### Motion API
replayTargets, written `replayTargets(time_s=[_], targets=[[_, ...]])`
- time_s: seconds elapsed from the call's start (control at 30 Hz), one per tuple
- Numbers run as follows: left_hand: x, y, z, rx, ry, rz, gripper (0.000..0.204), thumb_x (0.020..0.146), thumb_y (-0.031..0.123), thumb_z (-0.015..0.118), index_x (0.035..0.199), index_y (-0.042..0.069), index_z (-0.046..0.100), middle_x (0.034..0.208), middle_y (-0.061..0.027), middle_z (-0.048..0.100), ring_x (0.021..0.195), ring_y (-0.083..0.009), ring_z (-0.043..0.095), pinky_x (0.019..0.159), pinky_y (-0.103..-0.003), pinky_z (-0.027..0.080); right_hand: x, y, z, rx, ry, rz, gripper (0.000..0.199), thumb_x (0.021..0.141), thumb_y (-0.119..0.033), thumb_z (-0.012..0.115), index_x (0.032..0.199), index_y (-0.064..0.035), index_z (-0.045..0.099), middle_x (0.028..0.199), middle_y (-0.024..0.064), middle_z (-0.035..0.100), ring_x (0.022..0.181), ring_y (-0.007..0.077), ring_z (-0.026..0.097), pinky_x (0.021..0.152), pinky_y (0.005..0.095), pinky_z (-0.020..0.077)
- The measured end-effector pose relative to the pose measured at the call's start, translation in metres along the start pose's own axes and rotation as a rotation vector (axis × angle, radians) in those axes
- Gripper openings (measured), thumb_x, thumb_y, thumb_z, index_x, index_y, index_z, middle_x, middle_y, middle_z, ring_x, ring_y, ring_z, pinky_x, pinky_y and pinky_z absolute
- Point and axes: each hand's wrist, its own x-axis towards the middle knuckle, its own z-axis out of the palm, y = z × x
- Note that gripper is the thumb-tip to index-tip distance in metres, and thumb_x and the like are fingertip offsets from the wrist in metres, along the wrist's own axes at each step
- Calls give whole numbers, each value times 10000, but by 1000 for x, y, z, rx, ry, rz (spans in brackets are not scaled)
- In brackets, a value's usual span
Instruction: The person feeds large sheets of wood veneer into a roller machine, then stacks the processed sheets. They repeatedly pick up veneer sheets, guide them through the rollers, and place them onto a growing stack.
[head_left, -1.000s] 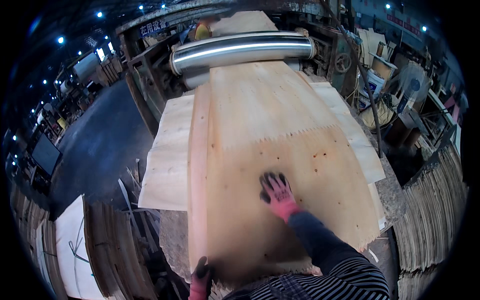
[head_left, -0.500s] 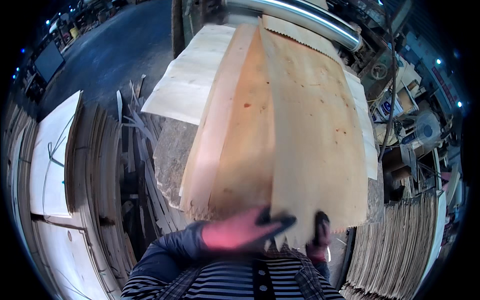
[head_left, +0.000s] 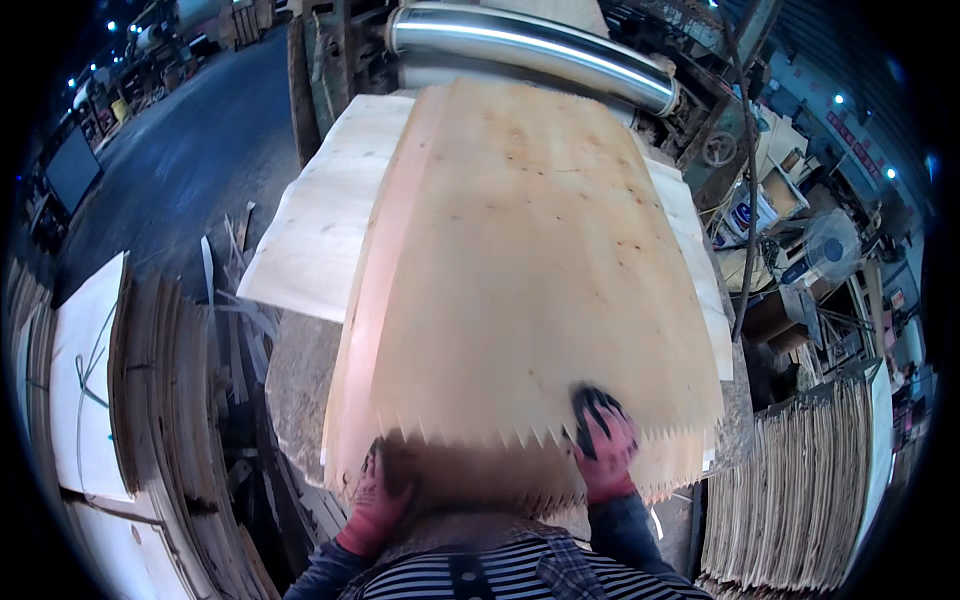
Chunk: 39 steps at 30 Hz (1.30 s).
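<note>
A wide, pale tan wood veneer sheet with a saw-toothed near edge lies on top of other sheets before me. Below that edge shows a strip of a darker veneer sheet, also toothed. My left hand, in a pink glove with dark fingertips, grips the top sheet at its near left corner; part of its fingers is in shadow. Over the toothed edge on the right, my right hand rests with black-tipped fingers spread on the sheet's surface.
A shiny metal roller spans the far end. Whiter veneer sheets stick out underneath. Stacked veneer stands at left and right. A fan and a hanging cable are on the right.
The top sheet has shifted left and now covers the orange-brown veneer beside it. My left hand has moved left to the corner; my right hand has moved slightly left and up onto the sheet.
</note>
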Motion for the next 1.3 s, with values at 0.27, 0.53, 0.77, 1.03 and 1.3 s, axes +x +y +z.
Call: replayTargets(time_s=[0.27, 0.53, 0.77, 1.03, 1.3], targets=[[8, -31, 2, -221, -8, -64, 491, 726, 101, 590, 1170, -13, 415, 1007, -161, 523, 955, -294, 500, 813, -347, 404, 127, 73, 132, 72, 37, 116, 449, 724, -291, 574, 1136, -131, 497, 1152, 95, 484, 1081, 292, 434, 961, 404, 294], [20, 11, -33, -624, -76, -378, 555, 745, -7, 584, 1244, -18, 343, 1067, -124, 549, 988, -169, 511, 846, -268, 399, 116, 26, 142, 21, -89, 55, 591, 737, -297, 568, 1251, -88, 365, 1245, 178, 372, 1186, 330, 305, 1004, 471, 184], [41, 19, -46, -994, -315, -420, 515, 803, 40, 545, 1270, 22, 329, 1051, -99, 535, 947, -140, 500, 799, -237, 407, -70, -15, 57, 150, -338, 25, 603, 677, -351, 618, 1172, -56, 445, 1215, 203, 388, 1129, 405, 343, 976, 498, 227], [42, 113, -74, -1200, -591, -11, 479, 824, 228, 562, 1214, 20, 377, 811, -60, 571, 721, -103, 510, 655, -267, 437, -186, -6, -7, 167, -111, 145, 667, 640, -335, 621, 1187, -29, 395, 1207, 234, 385, 1090, 438, 377, 929, 544, 286], [28, 58, -97, -1580, -592, -325, 450, 853, 77, 453, 1260, -32, 296, 1192, -135, 447, 1093, -221, 443, 942, -328, 326, -134, -39, -52, 70, 249, 56, 419, 735, -353, 536, 1014, -40, 536, 1023, 163, 523, 945, 386, 514, 820, 499, 404]])
